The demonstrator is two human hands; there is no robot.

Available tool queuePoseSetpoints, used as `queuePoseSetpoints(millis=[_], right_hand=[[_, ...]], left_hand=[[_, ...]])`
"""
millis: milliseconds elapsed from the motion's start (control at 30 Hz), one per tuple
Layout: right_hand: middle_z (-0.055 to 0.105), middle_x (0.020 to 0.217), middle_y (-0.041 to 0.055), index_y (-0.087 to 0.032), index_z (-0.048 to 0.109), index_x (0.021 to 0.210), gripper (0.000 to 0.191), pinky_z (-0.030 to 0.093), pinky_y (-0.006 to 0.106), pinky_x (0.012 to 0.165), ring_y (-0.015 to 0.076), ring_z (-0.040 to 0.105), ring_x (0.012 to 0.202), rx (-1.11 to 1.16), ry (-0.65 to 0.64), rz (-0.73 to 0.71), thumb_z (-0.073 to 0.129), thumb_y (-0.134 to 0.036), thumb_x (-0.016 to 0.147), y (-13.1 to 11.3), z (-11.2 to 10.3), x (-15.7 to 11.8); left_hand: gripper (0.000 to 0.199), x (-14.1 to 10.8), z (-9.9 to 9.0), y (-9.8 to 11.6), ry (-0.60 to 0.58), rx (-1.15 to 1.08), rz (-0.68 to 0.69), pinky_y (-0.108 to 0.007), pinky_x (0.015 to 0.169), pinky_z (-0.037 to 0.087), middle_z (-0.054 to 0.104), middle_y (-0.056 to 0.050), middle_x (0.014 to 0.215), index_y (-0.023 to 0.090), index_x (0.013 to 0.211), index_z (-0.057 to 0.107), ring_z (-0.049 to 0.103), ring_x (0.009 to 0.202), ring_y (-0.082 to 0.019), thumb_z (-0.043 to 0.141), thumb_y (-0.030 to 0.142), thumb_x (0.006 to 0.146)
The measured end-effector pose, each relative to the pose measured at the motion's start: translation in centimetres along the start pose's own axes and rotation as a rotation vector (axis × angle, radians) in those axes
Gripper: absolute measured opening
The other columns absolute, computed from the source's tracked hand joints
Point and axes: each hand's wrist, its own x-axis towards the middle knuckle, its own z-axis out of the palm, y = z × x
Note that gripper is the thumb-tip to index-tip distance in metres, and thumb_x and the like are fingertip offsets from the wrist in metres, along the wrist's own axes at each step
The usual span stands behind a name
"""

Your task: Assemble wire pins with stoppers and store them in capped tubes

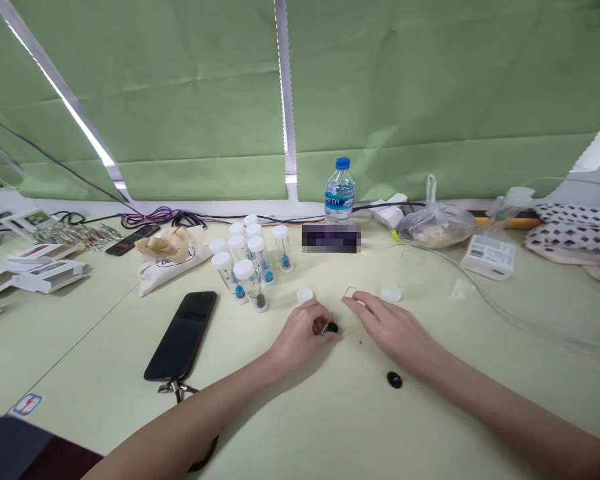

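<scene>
My left hand [305,339] pinches a small black round piece [333,328] with a thin rod, low over the pale table [350,427]. To its right, my right hand [380,323] has its fingertips closed at a small clear piece [349,293], mostly hidden by the fingers. A white cap [305,294] lies beyond my left hand, and another white cap [391,293] is beyond my right hand. Near my right wrist, a flat black disc [395,380] rests on the table. Several clear tubes with white lids [253,283] stand at the left, with small blue or dark parts inside.
A black phone [183,337] with a strap lies at the left, below a cloth pouch [175,260]. Behind are a water bottle [339,193], a plastic bag [437,225] and a white box [489,257]. Cables run along the back and right.
</scene>
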Motion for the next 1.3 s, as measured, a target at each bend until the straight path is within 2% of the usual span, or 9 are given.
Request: queuePoseSetpoints(millis=[233, 467, 567, 633, 733, 800, 867, 1100, 1300], right_hand=[[0.061, 0.091, 0.0083, -0.018, 0.055, 0.091, 0.024, 0.032, 0.023, 0.047, 0.0211, 0.057, 0.082, -0.034, -0.183, -0.038, 0.044, 0.002, 0.081, 2.7, 2.6, 4.2], [0.059, 0.089, 0.0061, -0.018, 0.050, 0.086, 0.016, 0.032, 0.025, 0.048, 0.0166, 0.056, 0.066, 0.108, -0.226, 0.094, 0.038, -0.008, 0.091, 1.8, 1.8, 0.8], [0.059, 0.079, -0.0007, -0.022, 0.046, 0.085, 0.017, 0.040, 0.023, 0.051, 0.0137, 0.057, 0.061, 0.224, -0.219, 0.234, 0.034, -0.019, 0.097, 1.1, 0.8, -1.6], [0.058, 0.072, -0.0038, -0.024, 0.044, 0.085, 0.020, 0.043, 0.022, 0.051, 0.0127, 0.058, 0.059, 0.300, -0.212, 0.316, 0.030, -0.022, 0.099, 0.7, 0.1, -2.7], [0.061, 0.075, -0.0032, -0.025, 0.045, 0.086, 0.020, 0.048, 0.024, 0.056, 0.0131, 0.060, 0.063, 0.403, -0.193, 0.375, 0.030, -0.028, 0.100, 0.1, -0.7, -3.2], [0.063, 0.080, -0.0012, -0.025, 0.048, 0.087, 0.019, 0.050, 0.027, 0.060, 0.0146, 0.061, 0.068, 0.512, -0.160, 0.395, 0.033, -0.029, 0.098, -0.1, -1.0, -3.1], [0.064, 0.083, 0.0002, -0.025, 0.052, 0.089, 0.018, 0.051, 0.029, 0.064, 0.0161, 0.063, 0.072, 0.626, -0.123, 0.411, 0.037, -0.029, 0.096, -0.1, -1.1, -3.0], [0.064, 0.086, 0.0022, -0.024, 0.060, 0.090, 0.018, 0.049, 0.029, 0.068, 0.0164, 0.062, 0.076, 0.760, -0.020, 0.389, 0.044, -0.031, 0.095, 0.9, -0.8, -3.3], [0.062, 0.084, 0.0019, -0.023, 0.061, 0.087, 0.019, 0.046, 0.028, 0.064, 0.0155, 0.059, 0.072, 0.858, -0.070, 0.492, 0.046, -0.033, 0.095, 1.3, -0.9, -3.2]], left_hand=[[0.022, 0.1, 0.0, -0.4, 0.004, 0.056, 0.012, -0.026, 0.060, 0.038, 0.050, 0.001, 0.080, 0.018, 0.076, 0.056, 0.047, 0.069, -0.014, 0.072, 0.033, 0.072], [0.079, 0.0, -2.5, 0.3, -0.153, 0.199, 0.016, -0.032, 0.067, 0.046, 0.053, -0.007, 0.112, 0.020, 0.119, 0.049, 0.056, 0.078, -0.019, 0.086, 0.041, 0.052], [0.072, -1.3, -4.9, 2.9, -0.043, 0.328, 0.126, -0.033, 0.072, 0.047, 0.054, -0.009, 0.120, 0.023, 0.123, 0.047, 0.058, 0.085, -0.021, 0.082, 0.034, 0.061], [0.049, -2.5, -5.5, 4.8, 0.160, 0.389, 0.224, -0.032, 0.073, 0.047, 0.058, -0.006, 0.113, 0.024, 0.117, 0.051, 0.058, 0.084, -0.018, 0.073, 0.030, 0.075], [0.014, -4.3, -3.5, 6.1, 0.346, 0.372, 0.593, -0.025, 0.069, 0.047, 0.063, -0.003, 0.089, 0.018, 0.099, 0.055, 0.058, 0.075, -0.013, 0.056, 0.011, 0.087], [0.015, -5.0, -0.9, 5.5, 0.198, 0.473, 0.806, -0.026, 0.064, 0.047, 0.064, -0.005, 0.083, 0.013, 0.099, 0.056, 0.057, 0.073, -0.015, 0.054, 0.006, 0.085], [0.009, -5.2, 1.7, 4.1, 0.093, 0.642, 0.865, -0.026, 0.050, 0.042, 0.059, -0.003, 0.069, 0.011, 0.092, 0.057, 0.052, 0.058, -0.015, 0.055, 0.008, 0.084], [0.025, -3.0, 4.7, 2.5, -0.103, 1.102, 0.616, -0.024, 0.032, 0.031, 0.055, -0.005, 0.075, 0.007, 0.093, 0.058, 0.051, 0.050, -0.014, 0.049, -0.002, 0.071], [0.028, -1.3, 6.5, 3.1, -0.022, 1.259, 0.409, -0.023, 0.031, 0.030, 0.053, -0.004, 0.068, 0.008, 0.096, 0.057, 0.047, 0.043, -0.013, 0.044, 0.001, 0.072]])
